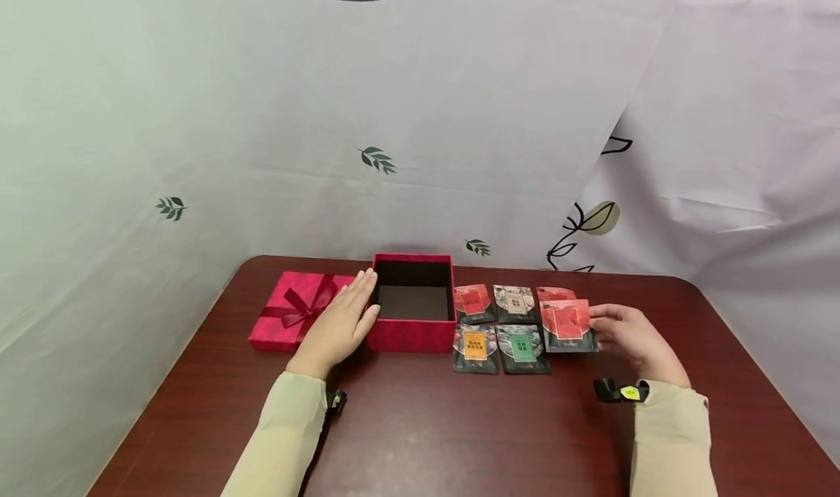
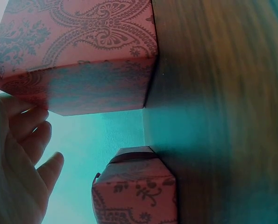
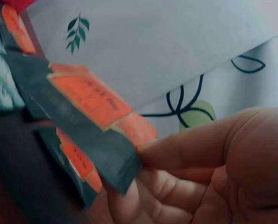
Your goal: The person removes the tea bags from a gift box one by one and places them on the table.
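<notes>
An open red gift box [image 1: 412, 336] with a dark inside stands at the back of the table, and my left hand [image 1: 337, 332] rests its straight fingers against the left side of it. The left wrist view shows the fingers by the patterned box wall [image 2: 101, 42]. My right hand [image 1: 635, 341] pinches the right edge of a red and black packet [image 1: 568, 323] between thumb and fingers. In the right wrist view the pinched packet [image 3: 89, 98] is raised and tilted, with a similar packet [image 3: 80, 161] below it.
The red lid [image 1: 282, 326] with a ribbon bow lies left of the box. Right of the box are several flat packets, including an orange-labelled packet [image 1: 475, 347] and a green-labelled packet [image 1: 523, 349]. A pale printed cloth [image 1: 459, 118] hangs behind the brown table [image 1: 420, 424].
</notes>
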`<action>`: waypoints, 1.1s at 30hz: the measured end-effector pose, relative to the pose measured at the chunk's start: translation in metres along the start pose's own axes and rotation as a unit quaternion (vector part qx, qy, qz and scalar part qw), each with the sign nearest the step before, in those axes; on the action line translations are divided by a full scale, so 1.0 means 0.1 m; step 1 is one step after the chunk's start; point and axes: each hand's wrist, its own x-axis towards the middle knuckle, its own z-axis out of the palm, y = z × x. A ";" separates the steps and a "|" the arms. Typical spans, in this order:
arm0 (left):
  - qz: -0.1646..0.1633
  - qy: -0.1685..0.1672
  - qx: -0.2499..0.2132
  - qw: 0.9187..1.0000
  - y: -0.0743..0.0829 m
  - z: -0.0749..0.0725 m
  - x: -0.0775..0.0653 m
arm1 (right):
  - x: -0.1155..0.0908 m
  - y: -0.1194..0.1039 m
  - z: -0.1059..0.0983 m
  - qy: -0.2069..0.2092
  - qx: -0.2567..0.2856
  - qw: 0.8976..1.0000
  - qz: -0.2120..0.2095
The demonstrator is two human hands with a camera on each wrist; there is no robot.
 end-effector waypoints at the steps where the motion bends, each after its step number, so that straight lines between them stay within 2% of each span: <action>1: 0.001 0.002 -0.002 1.000 0.00 0.00 0.00 | 0.00 0.00 -0.01 0.002 -0.012 1.000 0.009; 6: 0.001 -0.002 -0.001 1.000 0.00 -0.01 0.01 | 0.00 0.02 -0.04 0.006 -0.044 0.998 0.037; 11: -0.001 -0.001 -0.001 1.000 0.01 -0.02 0.01 | 0.02 0.08 -0.03 0.011 -0.048 0.997 0.058; 19: 0.003 0.001 0.001 1.000 0.01 -0.02 0.02 | 0.07 0.17 0.00 -0.004 -0.046 0.996 0.076; 33: 0.003 0.001 0.000 1.000 -0.02 0.01 0.01 | 0.08 0.18 0.04 0.009 -0.080 0.992 0.095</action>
